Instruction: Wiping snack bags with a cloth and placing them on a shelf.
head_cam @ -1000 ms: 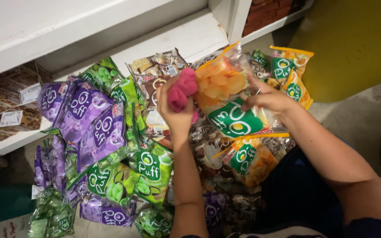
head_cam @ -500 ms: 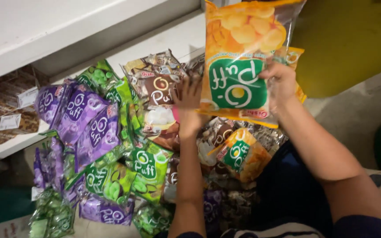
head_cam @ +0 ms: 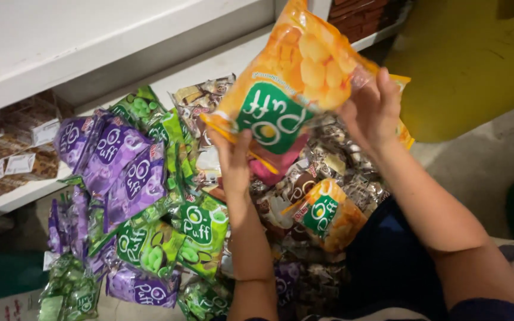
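You are holding a glossy orange plastic snack bag point(head_cam: 295, 89) raised above the pile, your left hand point(head_cam: 233, 160) pinching its lower corner and your right hand point(head_cam: 371, 113) gripping its right edge. Beneath it, purple foil packets point(head_cam: 120, 166) and green foil packets point(head_cam: 200, 229) are lying heaped beside a white shelf point(head_cam: 90, 35).

White shelving point(head_cam: 120, 41) above, yellow floor patch point(head_cam: 471, 65) beside grey concrete floor point(head_cam: 483, 160), dim indoor light.
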